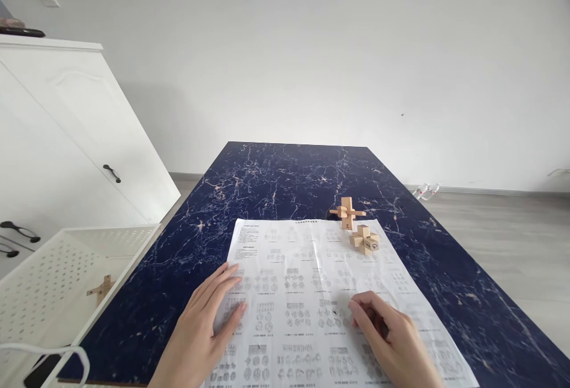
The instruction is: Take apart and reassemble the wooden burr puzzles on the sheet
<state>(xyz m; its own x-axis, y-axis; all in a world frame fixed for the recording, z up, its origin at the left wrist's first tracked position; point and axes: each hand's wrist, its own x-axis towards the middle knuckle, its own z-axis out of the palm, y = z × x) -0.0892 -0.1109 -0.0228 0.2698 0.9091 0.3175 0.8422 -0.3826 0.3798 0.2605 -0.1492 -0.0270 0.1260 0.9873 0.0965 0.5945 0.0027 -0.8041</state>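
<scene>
The left hand (pixel 209 322) lies flat and open on the sheet (pixel 312 293) at 7 o'clock, the right hand (pixel 392 334), loosely curled and holding nothing, touches it at 5 o'clock, both wooden puzzles (pixel 356 227) at 1 o'clock on the tabletop (pixel 285 180).

Bright, even daylight; edges warped.

Ahead of both hands the sheet (pixel 329 293) lies flat, and nothing stands between the left hand (pixel 209 322) and the far edge of the surface (pixel 285 180). Ahead of the right hand (pixel 387 334), two puzzles (pixel 356 227) stand close together at the sheet's far edge. A basket (pixel 66 275) borders the surface just left of the left hand.
</scene>
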